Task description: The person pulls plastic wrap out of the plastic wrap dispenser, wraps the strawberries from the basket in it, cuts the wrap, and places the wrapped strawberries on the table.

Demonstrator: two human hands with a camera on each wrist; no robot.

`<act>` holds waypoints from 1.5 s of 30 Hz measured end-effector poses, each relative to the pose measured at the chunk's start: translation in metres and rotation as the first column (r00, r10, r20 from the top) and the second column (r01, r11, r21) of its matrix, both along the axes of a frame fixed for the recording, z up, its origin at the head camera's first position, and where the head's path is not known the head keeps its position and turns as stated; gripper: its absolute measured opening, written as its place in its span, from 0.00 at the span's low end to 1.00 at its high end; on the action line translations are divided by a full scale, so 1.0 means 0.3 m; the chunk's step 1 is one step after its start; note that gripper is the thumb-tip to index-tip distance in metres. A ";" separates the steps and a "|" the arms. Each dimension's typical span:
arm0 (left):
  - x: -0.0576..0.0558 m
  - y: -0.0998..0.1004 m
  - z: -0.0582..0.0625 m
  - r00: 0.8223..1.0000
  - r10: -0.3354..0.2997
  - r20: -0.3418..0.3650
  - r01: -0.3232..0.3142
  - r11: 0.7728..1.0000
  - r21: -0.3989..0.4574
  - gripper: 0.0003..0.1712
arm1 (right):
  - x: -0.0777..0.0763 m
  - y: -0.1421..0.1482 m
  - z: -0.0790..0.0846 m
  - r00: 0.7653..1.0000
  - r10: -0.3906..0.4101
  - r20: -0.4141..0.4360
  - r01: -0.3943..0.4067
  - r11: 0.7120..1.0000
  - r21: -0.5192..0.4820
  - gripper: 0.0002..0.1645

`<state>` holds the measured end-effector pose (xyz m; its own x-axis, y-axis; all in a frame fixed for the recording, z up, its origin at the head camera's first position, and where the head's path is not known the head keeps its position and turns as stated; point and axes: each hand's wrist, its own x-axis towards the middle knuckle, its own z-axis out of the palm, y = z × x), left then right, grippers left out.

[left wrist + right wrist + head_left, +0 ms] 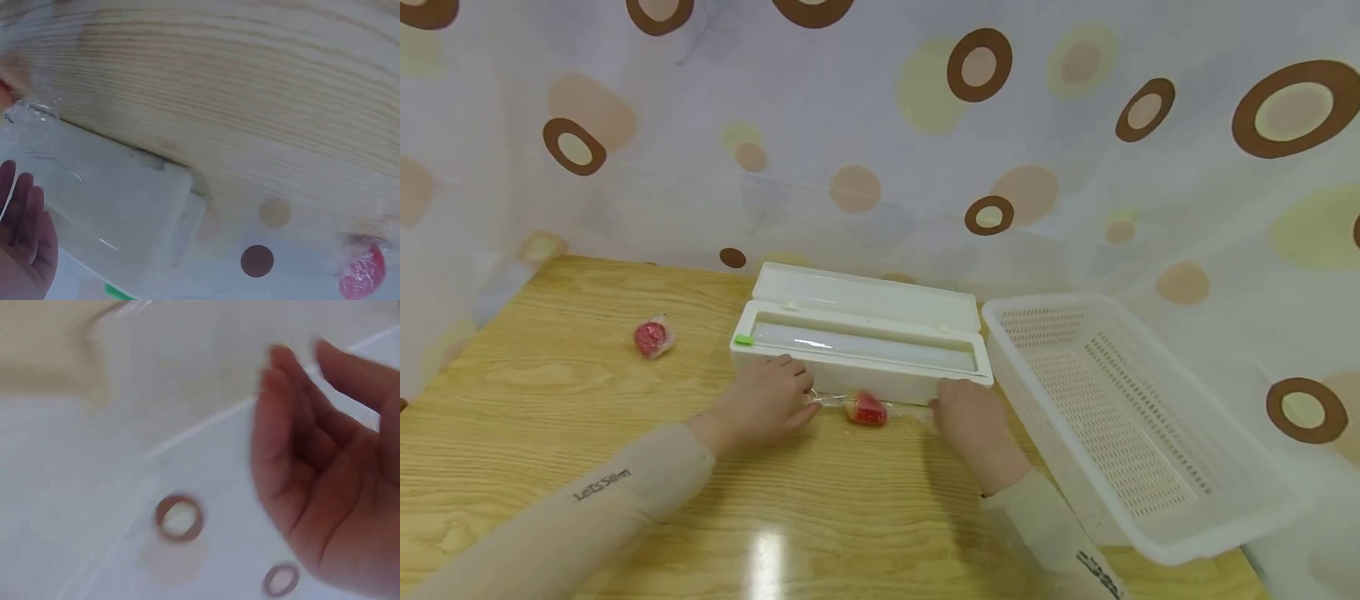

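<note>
A small red-and-yellow, apple-like piece (867,409) lies in clear plastic wrap (831,400) along the front of a white wrap dispenser box (850,379). My left hand (763,402) holds the wrap's left end between thumb and index finger; its other fingers extend loosely (28,234). At the right end, my right hand (973,425) grips the wrap with curled fingers. The right wrist view is blurred and shows the curled fingers (275,425) with the thumb apart from them, the film between hard to see. The dispenser's lid stands open, showing the film roll (865,346).
A white slotted basket (1037,417) stands just right of the dispenser, close to my right forearm. Far left on the wooden table (550,400) sits a wrapped red ball (652,337). A green tab (744,340) marks the box's left corner. A patterned curtain (850,150) hangs behind.
</note>
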<state>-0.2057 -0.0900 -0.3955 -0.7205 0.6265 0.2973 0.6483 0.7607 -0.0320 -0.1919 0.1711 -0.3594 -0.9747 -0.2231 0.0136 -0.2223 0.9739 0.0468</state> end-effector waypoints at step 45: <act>0.032 0.172 0.046 0.427 -0.515 0.743 -0.787 0.193 0.586 0.17 | 0.023 -0.202 0.009 0.993 0.118 0.014 -0.094 0.857 -0.506 0.19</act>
<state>-0.1962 -0.0383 -0.3819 -0.9331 0.2438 -0.2643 -0.3075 -0.1602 0.9380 -0.1851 0.1106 -0.3567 -0.9477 -0.2990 0.1113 -0.3161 0.8321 -0.4557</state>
